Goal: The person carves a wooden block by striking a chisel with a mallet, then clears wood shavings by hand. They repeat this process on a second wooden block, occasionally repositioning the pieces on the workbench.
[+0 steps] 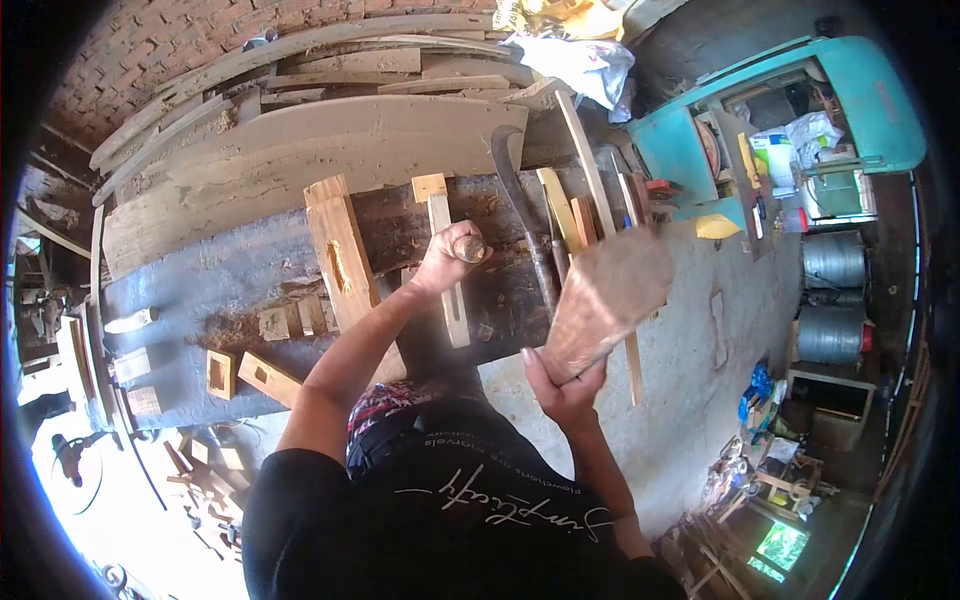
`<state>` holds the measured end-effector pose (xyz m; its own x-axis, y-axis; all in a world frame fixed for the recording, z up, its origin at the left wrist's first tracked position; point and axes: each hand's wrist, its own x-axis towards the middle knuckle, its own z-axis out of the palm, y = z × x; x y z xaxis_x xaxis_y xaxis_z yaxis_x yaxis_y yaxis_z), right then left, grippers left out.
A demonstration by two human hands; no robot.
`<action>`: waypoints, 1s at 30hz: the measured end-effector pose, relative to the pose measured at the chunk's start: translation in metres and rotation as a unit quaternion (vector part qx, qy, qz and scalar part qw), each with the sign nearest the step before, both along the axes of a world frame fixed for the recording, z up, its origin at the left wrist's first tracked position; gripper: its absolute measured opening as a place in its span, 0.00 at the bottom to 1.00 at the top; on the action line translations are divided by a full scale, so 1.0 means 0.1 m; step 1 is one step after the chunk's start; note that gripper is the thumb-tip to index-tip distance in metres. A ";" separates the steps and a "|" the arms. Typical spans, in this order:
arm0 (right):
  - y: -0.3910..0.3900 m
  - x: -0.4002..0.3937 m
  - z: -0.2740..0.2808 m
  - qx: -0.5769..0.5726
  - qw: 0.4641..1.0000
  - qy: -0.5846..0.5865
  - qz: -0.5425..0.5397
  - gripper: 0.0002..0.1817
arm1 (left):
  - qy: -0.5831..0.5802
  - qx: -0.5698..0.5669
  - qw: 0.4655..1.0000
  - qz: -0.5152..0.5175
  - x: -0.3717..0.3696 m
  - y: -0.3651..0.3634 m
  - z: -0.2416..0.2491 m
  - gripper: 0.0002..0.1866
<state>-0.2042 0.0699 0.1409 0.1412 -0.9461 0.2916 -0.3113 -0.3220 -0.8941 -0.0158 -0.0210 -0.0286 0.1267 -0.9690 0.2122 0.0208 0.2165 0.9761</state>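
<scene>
My left hand [450, 258] is closed around an upright round wooden handle [470, 249], seen from its top end. Below that hand a narrow pale wooden strip [454, 310] lies across the dark workbench [270, 240]; the tool's lower end is hidden. My right hand [566, 385] grips a broad wooden mallet [615, 285] at its narrow end, with the wide head raised over the bench's right part. A thick wooden piece with a long cut slot [340, 262] lies left of my left hand. Behind the mallet lies a curved sickle-like blade [515, 185].
Small blocks with rectangular holes [221, 374] lie at the bench's front left. Long boards [300, 140] lean along the brick wall behind. Wooden strips [585, 150] stand past the bench's right end. A turquoise cabinet [665, 150] is at the upper right, with metal drums [832, 334] beyond.
</scene>
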 end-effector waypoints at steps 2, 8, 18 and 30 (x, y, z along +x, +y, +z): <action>-0.11 -0.19 -0.29 0.049 0.982 0.172 0.052 0.27 | 0.052 0.009 0.998 -0.021 -0.02 0.01 -0.05 0.09; -0.28 -0.12 0.09 0.113 0.970 0.207 0.054 0.28 | 0.039 0.016 0.999 -0.003 -0.01 0.01 -0.07 0.11; -0.35 -0.18 -0.24 0.102 0.944 0.294 0.105 0.31 | 0.138 0.047 0.989 -0.003 0.03 -0.03 0.11 0.09; -0.38 -0.17 -0.38 0.114 0.927 0.343 0.103 0.31 | -0.026 0.060 0.994 0.089 -0.02 0.02 -0.57 0.14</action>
